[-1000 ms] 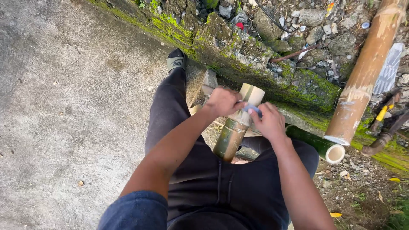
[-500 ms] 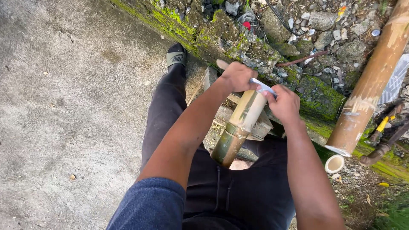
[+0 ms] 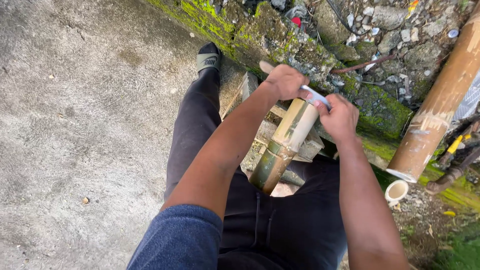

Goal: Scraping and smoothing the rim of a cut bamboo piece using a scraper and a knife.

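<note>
Head view shows left hand (image 3: 286, 81) and right hand (image 3: 341, 116) both clamped on a blade (image 3: 315, 96) across the bamboo (image 3: 287, 142) top between the knees; press evenly, blade centred.

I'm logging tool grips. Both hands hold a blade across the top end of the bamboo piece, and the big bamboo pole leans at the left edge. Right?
Not quite. The head view shows the big bamboo pole at the right edge. Both the left hand and the right hand do hold the blade across the bamboo piece.
</note>
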